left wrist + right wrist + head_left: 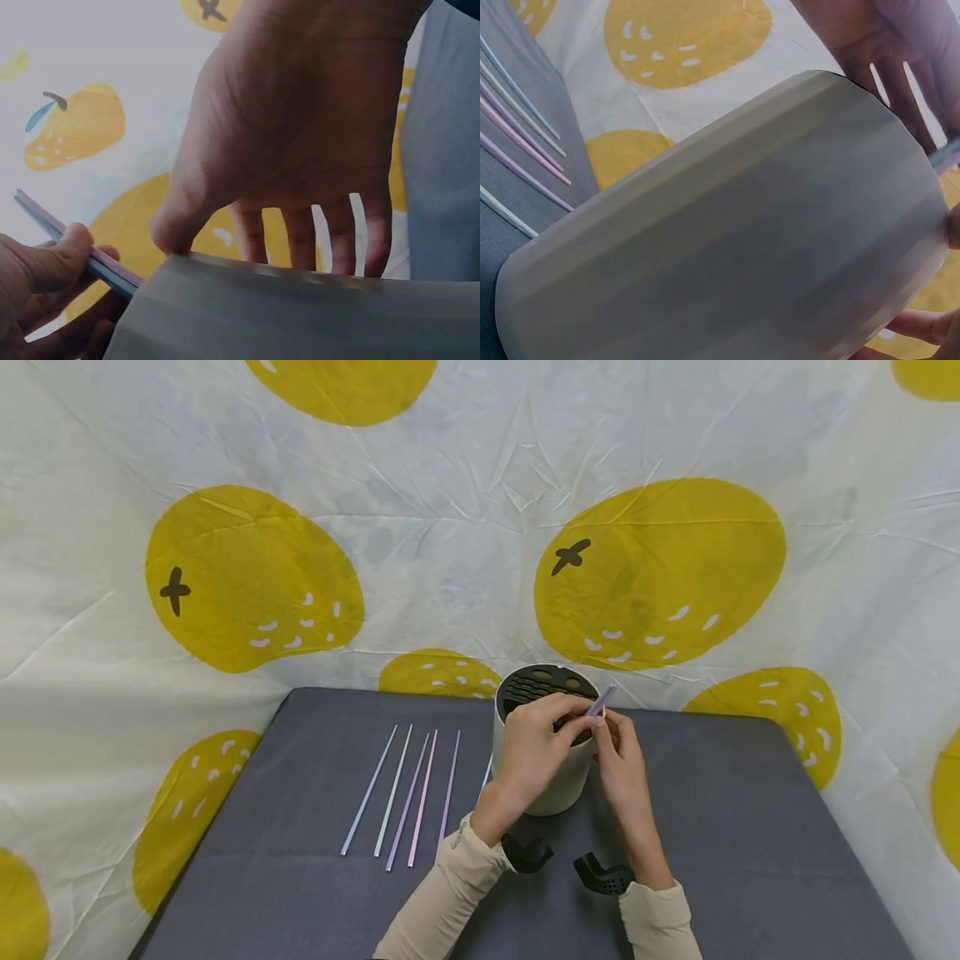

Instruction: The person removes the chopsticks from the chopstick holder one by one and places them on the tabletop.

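Observation:
A white cylindrical holder [557, 793] with a slotted black top [536, 681] stands on the dark table. Over its rim, my left hand [536, 739] pinches pastel straws between thumb and fingers; lilac and blue lengths [49, 221] slant up past the left hand's thumb [64, 259]. How many straws it holds is hard to tell. My right hand [622, 768] is at the holder's right side, its thumb at the rim. In the left wrist view the right hand [292, 127] has its fingers spread and fairly straight, with their tips hidden behind the holder. Right fingers [922, 326] also show beside it.
Several thin pastel straws, including a blue one [369, 789] and a pink one [423, 797], lie side by side on the grey table [300, 893] left of the holder. Behind the table hangs a white curtain [450, 560] with yellow fruit prints.

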`<action>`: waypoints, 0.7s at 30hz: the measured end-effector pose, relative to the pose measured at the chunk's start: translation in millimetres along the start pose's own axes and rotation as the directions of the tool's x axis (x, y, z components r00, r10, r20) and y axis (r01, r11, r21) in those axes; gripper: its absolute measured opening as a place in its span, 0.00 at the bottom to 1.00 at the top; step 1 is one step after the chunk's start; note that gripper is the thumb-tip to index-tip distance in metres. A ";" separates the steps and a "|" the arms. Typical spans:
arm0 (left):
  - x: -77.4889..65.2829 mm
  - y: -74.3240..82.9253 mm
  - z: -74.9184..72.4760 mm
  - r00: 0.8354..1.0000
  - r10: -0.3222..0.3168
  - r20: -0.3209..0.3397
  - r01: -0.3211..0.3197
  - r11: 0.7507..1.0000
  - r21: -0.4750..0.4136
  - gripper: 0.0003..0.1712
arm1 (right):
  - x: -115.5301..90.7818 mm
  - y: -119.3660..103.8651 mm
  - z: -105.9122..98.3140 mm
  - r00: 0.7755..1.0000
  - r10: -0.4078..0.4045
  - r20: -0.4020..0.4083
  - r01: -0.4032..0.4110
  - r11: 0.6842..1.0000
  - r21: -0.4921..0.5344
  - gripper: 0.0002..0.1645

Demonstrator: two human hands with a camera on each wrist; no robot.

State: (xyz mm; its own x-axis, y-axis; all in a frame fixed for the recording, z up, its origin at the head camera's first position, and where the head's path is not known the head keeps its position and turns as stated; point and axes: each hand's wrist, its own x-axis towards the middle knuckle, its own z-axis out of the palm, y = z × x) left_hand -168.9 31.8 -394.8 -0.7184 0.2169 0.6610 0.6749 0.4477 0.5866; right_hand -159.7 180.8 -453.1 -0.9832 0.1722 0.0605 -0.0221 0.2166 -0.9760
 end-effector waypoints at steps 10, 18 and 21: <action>-7.7 -4.9 -14.7 0.996 0.042 -0.078 -0.046 0.998 -0.051 0.07 | -0.7 -2.2 -0.5 1.000 -0.011 0.010 0.011 1.000 0.020 0.34; -10.4 -9.2 -34.7 0.960 0.097 -0.262 -0.159 0.961 -0.228 0.07 | -1.5 -3.4 0.4 1.000 0.002 -0.002 -0.002 1.000 0.017 0.34; -9.8 -5.9 -49.5 0.921 0.126 -0.369 -0.238 0.931 -0.277 0.07 | -1.4 -3.2 1.4 1.000 0.003 -0.006 -0.003 1.000 0.012 0.35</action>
State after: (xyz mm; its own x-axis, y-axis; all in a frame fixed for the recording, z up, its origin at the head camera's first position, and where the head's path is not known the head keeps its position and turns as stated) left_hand -157.5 -15.9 -381.6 -0.5142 -0.0636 0.8553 0.8462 0.1252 0.5180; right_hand -158.5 178.5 -450.4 -0.9823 0.1782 0.0585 -0.0212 0.2047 -0.9786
